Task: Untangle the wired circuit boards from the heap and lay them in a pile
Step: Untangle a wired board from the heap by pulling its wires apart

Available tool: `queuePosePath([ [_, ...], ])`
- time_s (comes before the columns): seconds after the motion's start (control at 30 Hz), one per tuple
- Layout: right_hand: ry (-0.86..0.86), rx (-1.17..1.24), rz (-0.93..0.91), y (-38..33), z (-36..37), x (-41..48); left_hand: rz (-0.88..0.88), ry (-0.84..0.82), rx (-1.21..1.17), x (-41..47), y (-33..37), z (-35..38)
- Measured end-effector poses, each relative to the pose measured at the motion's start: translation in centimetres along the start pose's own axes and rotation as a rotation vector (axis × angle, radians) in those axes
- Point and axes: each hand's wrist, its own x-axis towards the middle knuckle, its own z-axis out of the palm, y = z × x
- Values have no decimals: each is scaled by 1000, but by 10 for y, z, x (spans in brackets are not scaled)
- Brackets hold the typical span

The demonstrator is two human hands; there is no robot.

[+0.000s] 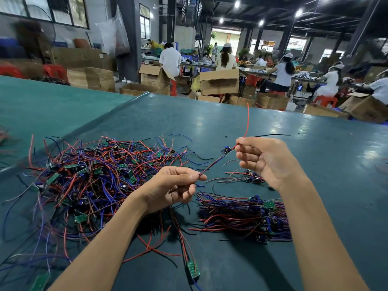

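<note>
1. Green matting covers the table below my hands.
2. My left hand pinches red and blue wires between thumb and forefinger. My right hand pinches a red wire, other fingers curled.
3. Between them hangs a small circuit board, off the table.
4. The tangled heap lies left, and the pile lies right, beside my right forearm.

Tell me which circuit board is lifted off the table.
The small board strung between the left hand and right hand; every other lies on the table.
</note>
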Motion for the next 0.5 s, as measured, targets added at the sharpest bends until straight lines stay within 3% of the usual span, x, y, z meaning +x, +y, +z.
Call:
queuePosePath([
  [0.17, 103, 5, -105, -16, -30, -12, 145, 106, 20, 9, -2, 1],
  [0.3, 155, 0, -60, -4, -51, -26, 251, 191, 191, 13, -6, 9],
  [0.5, 270, -34, 67, 20, -102, -50, 381, 201, 894, 13, -22, 21],
])
